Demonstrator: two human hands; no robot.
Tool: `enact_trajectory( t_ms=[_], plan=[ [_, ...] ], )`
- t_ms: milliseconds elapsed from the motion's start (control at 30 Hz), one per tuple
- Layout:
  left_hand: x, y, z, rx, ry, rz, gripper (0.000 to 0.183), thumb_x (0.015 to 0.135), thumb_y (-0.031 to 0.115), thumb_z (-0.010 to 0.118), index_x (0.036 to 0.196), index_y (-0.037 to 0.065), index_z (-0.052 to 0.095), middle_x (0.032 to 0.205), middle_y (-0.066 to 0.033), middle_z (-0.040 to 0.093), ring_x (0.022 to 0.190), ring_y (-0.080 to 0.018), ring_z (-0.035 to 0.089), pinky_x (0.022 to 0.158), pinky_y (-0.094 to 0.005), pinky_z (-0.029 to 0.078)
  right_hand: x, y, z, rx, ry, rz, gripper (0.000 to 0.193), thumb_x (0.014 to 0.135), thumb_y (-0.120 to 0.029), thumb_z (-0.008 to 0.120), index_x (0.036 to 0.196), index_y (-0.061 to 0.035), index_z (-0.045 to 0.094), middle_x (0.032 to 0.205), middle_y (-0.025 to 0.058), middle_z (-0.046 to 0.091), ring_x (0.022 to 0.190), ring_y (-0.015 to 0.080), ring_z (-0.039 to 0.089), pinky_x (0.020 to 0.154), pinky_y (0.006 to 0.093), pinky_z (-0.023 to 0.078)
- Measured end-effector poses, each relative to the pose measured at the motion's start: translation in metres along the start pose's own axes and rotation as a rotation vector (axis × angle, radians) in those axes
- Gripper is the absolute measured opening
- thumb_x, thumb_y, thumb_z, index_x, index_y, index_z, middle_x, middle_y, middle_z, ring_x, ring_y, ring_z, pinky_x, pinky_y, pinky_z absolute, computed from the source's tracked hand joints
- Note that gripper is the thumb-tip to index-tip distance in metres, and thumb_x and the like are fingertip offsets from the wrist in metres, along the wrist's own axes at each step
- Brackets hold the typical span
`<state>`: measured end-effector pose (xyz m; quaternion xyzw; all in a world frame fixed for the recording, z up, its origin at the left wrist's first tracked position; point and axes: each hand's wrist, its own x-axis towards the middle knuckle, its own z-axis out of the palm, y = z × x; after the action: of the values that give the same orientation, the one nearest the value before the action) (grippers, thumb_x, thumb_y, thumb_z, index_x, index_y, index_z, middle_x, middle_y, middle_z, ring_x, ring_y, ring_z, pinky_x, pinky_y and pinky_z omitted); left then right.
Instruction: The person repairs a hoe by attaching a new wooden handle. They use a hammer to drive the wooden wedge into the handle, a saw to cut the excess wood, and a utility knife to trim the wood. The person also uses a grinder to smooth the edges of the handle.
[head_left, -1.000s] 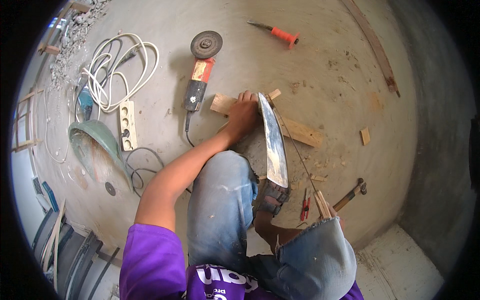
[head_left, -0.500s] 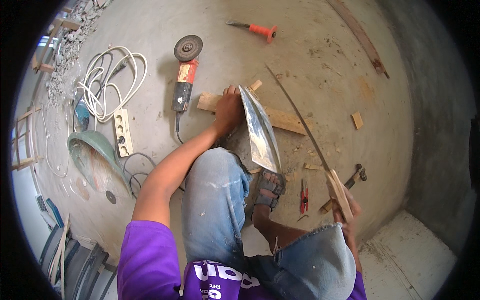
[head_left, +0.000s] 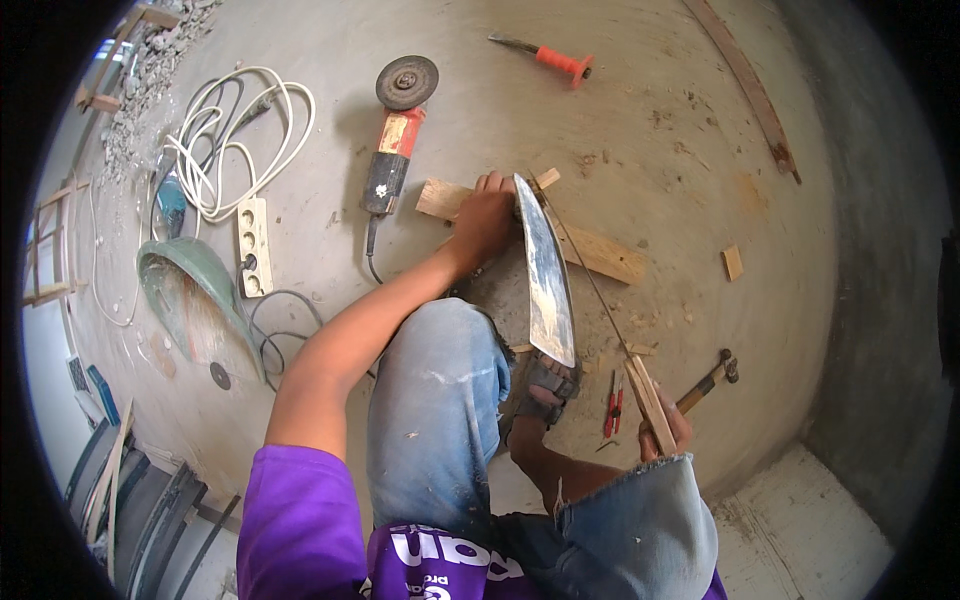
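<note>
The left hand, centre of the frame, presses flat, fingers spread, on a pale rough-sawn wooden board lying on the grey concrete floor; the board's long axis runs from centre-left down toward the right. Standing on edge just right of that hand is a broad, shiny curved metal blade, its length running from the board down to the sandalled foot. The right hand, lower right of centre, is closed round the pale wooden handle of a thin saw-like tool whose slender blade slants up-left to the board just right of the left hand. The board therefore lies up-left of the right hand, along the tool's own line; the left hand is the nearer. A red-bodied angle grinder lies upper left of the board, a wooden-handled hammer just right of the right hand.
</note>
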<state>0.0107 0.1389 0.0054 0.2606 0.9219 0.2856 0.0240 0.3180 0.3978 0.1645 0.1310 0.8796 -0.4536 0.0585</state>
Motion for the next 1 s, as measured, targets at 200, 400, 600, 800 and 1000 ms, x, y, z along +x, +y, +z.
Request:
enact_trajectory(
  t_ms=[200, 400, 600, 800, 1000],
  plan=[
    [0.008, 0.01, 0.005, 0.027, 0.027, -0.018, 0.025, 0.076, 0.013, 0.064, 0.096, -0.001, 0.059, 0.098, -0.0172, 0.057, 0.098, -0.0354, 0.057, 0.081, -0.0431, 0.051, 0.127, -0.018, 0.061, 0.083, -0.05, -0.053, 0.054, 0.082, -0.003, 0.056, 0.136, -0.0008, 0.054, 0.117, 0.0168, 0.066, 0.102, 0.0181, 0.061, 0.09, 0.0316, 0.047],
    [-0.002, 0.007, -0.004, 0.052, 0.043, -0.033, 0.02, 0.076, 0.007, 0.059, 0.094, 0.0, 0.057, 0.095, -0.0152, 0.057, 0.096, -0.0324, 0.058, 0.075, -0.042, 0.052, 0.013, 0.019, 0.002, 0.209, -0.091, 0.317, 0.053, 0.084, -0.001, 0.056, 0.136, -0.0039, 0.055, 0.107, 0.0114, 0.068, 0.092, 0.0158, 0.062, 0.083, 0.029, 0.048],
    [0.007, 0.011, 0.006, 0.051, 0.04, -0.015, 0.022, 0.076, 0.01, 0.062, 0.095, 0.001, 0.057, 0.096, -0.0143, 0.057, 0.097, -0.0316, 0.058, 0.074, -0.0414, 0.054, 0.139, 0.003, 0.069, 0.148, -0.087, 0.094, 0.053, 0.084, -0.002, 0.059, 0.137, -0.0038, 0.054, 0.119, 0.014, 0.066, 0.111, 0.0261, 0.064, 0.096, 0.0329, 0.046],
    [-0.002, 0.0, -0.003, 0.065, 0.011, -0.028, 0.02, 0.077, 0.008, 0.06, 0.094, 0.0, 0.057, 0.098, -0.0153, 0.057, 0.098, -0.0342, 0.057, 0.075, -0.0433, 0.053, 0.004, 0.063, 0.018, 0.32, -0.043, 0.361, 0.056, 0.079, -0.006, 0.064, 0.134, -0.0024, 0.056, 0.099, 0.0096, 0.068, 0.082, 0.0199, 0.063, 0.075, 0.0323, 0.051],
    [-0.001, 0.002, 0.001, 0.048, 0.025, 0.018, 0.02, 0.078, 0.01, 0.06, 0.094, 0.0, 0.057, 0.097, -0.0161, 0.057, 0.099, -0.0346, 0.057, 0.075, -0.0438, 0.052, 0.085, 0.025, 0.064, 0.017, 0.033, -0.139, 0.052, 0.082, -0.007, 0.066, 0.133, -0.0021, 0.057, 0.104, 0.0123, 0.07, 0.083, 0.0197, 0.065, 0.078, 0.0322, 0.052]
  ],
)
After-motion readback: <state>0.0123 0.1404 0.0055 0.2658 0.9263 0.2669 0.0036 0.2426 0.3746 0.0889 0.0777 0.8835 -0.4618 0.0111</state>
